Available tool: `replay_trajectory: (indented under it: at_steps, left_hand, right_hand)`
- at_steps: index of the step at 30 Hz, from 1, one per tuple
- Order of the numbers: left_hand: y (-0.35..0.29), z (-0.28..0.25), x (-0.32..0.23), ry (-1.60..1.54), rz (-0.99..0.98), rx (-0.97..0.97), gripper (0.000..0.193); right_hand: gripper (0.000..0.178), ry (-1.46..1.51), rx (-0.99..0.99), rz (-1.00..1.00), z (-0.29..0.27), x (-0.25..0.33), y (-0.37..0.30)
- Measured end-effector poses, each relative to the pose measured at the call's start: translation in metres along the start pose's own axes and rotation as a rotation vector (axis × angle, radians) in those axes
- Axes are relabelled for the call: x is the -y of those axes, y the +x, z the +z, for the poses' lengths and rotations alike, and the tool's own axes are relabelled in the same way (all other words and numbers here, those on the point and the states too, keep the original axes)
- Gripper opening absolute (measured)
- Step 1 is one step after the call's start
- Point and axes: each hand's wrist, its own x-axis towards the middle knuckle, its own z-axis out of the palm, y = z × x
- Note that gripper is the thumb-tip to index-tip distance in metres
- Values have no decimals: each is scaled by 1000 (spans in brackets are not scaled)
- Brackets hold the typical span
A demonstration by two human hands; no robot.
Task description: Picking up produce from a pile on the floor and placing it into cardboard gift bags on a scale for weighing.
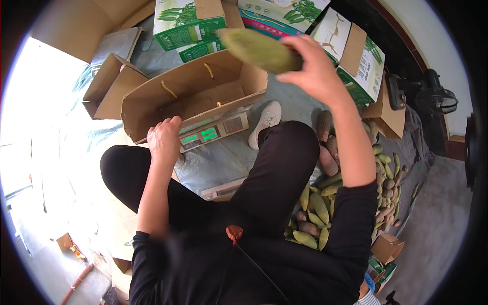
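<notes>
Green radish (262,50): long, tapered and slightly blurred; raised above the far right end of the open carton, lying nearly level, its narrower tip toward my left.
Right hand (314,71): grasping the radish at its thick end, thumb on the near side and fingers around the far side; my forearm reaches up from the lower right.
Open carton (185,84): brown inside, long and narrow, set at a slant in front of me, with its top open.
Cord handles (169,89): yellow, attached to the carton walls.
Left hand (165,136): at the near left part of the carton, fingers over its rim; I cannot tell whether it is gripping or only resting.
Scale (231,126): directly below the carton, with its lit green display facing me; the platform is hidden.
Small carton (114,84): brown, open, just left of the long one.
Printed boxes (189,31): green and white, beyond the carton and to its right.
Shoe (268,121): light-coloured, on my right foot, near the scale.
Vegetable pile (317,209): green and reddish pieces, heaped beside my right leg.
Fan (436,99): black, at far right.
</notes>
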Motion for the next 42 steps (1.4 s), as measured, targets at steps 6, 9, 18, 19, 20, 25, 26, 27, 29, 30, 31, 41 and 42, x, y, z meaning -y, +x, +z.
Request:
replay_trajectory:
  at_steps: [6, 9, 18, 19, 20, 25, 26, 27, 29, 30, 31, 41, 42]
  left_hand:
    - [0, -1, 1, 19, 11, 23, 8]
    - [0, 0, -2, -3, 16, 13, 7]
    - [4, 1, -4, -18, 9, 58, 11]
    - [4, -2, -4, -26, -17, 70, 12]
    - [3, -4, -7, -12, 7, 53, 14]
    - [-3, 3, -1, -23, 29, 47, 17]
    - [-2, 2, 0, -21, 24, 46, 18]
    - [-1, 5, -1, -21, 41, 52, 18]
    - [1, 10, 1, 2, 15, 49, 19]
    - [1, 9, 3, -14, 10, 68, 20]
    - [0, 7, 2, -11, 20, 74, 20]
    - [-2, 9, -2, -86, -5, 70, 16]
    - [-2, 10, -2, -81, -4, 70, 16]
  right_hand:
    - [51, -213, 296, -75, 98, 43, 48]
    - [40, -327, 413, -35, 147, 41, 49]
    - [30, -263, 600, 117, 149, 33, 46]
    - [33, -162, 534, 43, 131, 34, 44]
    - [35, -93, 466, -42, 119, 26, 40]
    - [34, 214, 205, 118, 30, 9, -28]
    - [33, 232, 144, 174, 20, -3, -48]
    - [33, 223, 79, 249, 15, -20, -73]
    - [32, 219, -7, 424, 17, -55, -126]
    - [32, 229, -27, 520, 25, -71, -154]
    - [32, 180, -64, 565, 37, -87, -185]
    - [28, -164, 294, 1218, 193, -93, -462]
    - [34, -263, 407, 1281, 197, -78, -463]
